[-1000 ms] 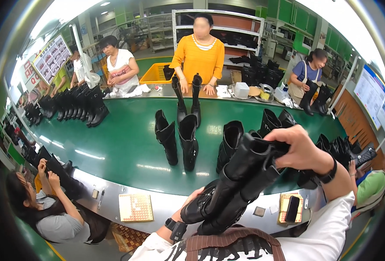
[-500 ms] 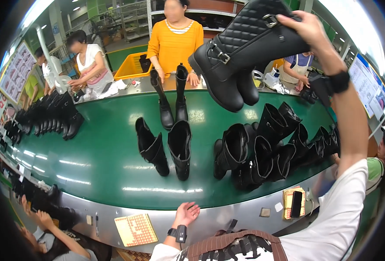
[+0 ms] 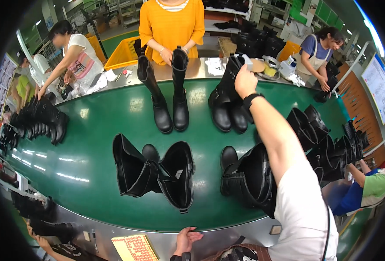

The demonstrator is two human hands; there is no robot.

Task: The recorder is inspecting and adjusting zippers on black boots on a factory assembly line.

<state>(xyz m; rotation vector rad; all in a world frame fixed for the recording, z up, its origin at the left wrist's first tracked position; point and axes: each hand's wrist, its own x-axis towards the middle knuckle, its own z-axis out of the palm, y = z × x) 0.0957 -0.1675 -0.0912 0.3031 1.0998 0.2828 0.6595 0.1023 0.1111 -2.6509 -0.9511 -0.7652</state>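
Boot pair in hand: the right hand [image 3: 244, 80] is gripping the shaft tops of a tall black boot pair [image 3: 227, 108], which is standing soles-down on the green bench [image 3: 92, 130] at about 1 o'clock of the belt, near the far steel edge.
Grip: fingers are closing over the upper rim only; the feet are touching the belt, so the hold is looking top-heavy.
Left hand: the left hand [image 3: 187, 238] is resting open, fingers spread, on the steel rim [image 3: 166, 237] at 6 o'clock, holding nothing.
Neighbouring stock: an upright boot pair [image 3: 168, 98] is standing just beside, at 12 o'clock; two pairs lying on their sides [image 3: 157, 174] [image 3: 244, 178] are sitting nearer the person.
Risk, tipping: if released off-balance, the tall shafts are likely folding or toppling toward the upright pair and knocking it over.
Risk, reach: the outstretched forearm is passing over the lying pair at 4 o'clock and could be dragging it on withdrawal.
Risk, co-worker: a person in an orange top [image 3: 173, 21] is handling the upright pair close by; hands could be colliding.
Risk, clutter: tape rolls and rags [image 3: 268, 65] are lying near the far edge and could be catching a shaft.
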